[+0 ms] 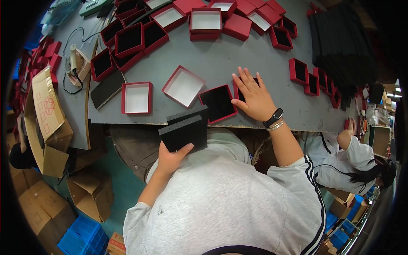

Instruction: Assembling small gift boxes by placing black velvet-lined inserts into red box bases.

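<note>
My left hand (171, 160) grips a pair of black foam pads (183, 135) in front of my body, by the table's near edge. My right hand (254, 95) lies flat with its fingers stretched over a small red box (236, 90), mostly hidden beneath the palm; a dark inside shows between the fingers. Just left of it sits an open red box with a black insert (219, 104), its near edge close to the table edge. Further left are two open red box parts with white insides, one turned at an angle (183, 86) and one square to me (137, 97).
Many red boxes (129, 41) crowd the table's far side, some black-lined, some white inside. A dark phone (107, 89) lies at the left. Black foam sheets (340, 42) are stacked at the far right. Cardboard cartons (53, 123) stand left; another person (348, 153) sits right.
</note>
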`<state>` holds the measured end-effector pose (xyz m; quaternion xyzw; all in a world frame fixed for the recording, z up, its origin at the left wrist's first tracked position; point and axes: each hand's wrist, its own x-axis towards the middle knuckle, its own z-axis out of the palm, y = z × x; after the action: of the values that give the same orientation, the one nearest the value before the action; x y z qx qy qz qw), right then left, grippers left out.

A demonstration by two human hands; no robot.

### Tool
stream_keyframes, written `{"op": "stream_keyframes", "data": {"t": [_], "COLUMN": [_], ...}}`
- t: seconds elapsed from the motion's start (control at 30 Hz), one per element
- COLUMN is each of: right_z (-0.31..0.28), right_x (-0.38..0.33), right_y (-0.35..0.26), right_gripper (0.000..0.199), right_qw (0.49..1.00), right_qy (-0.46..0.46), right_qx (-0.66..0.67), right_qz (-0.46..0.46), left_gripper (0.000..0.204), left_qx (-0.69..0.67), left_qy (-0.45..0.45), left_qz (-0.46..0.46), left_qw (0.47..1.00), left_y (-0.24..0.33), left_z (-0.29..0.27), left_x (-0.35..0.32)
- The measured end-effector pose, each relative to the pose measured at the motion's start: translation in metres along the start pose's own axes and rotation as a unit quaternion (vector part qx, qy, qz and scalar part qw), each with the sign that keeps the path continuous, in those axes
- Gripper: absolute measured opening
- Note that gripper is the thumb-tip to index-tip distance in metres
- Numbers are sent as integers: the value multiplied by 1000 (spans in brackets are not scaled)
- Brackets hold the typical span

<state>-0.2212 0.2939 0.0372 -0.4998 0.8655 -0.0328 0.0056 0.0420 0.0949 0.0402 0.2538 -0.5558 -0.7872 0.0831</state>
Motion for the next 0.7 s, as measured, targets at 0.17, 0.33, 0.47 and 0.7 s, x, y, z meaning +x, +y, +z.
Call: {"op": "stream_keyframes", "data": {"t": [0.17,0.33,0.47,0.7], "right_z": [-10,-39,-28,-5], "right_x": [-4,-36,-50,-53], "right_y": [8,-1,-25,-42], "right_gripper": [67,41,32,49], "right_qw": [996,960,985,992], "right_qy": [60,208,160,101], "right_qx": [66,164,67,47], "right_qz": [4,88,12,61], "left_gripper": [44,44,44,45], "left_qx": [-14,-10,-10,30], "left_qy": [7,15,22,7], "left_qz": [-3,-4,-19,-20], "left_qw": [1000,1000,1000,999], "left_y": [-1,-1,3,1], "left_z": [-1,-4,-1,-1], "left_x": [-2,-5,-3,-3]}}
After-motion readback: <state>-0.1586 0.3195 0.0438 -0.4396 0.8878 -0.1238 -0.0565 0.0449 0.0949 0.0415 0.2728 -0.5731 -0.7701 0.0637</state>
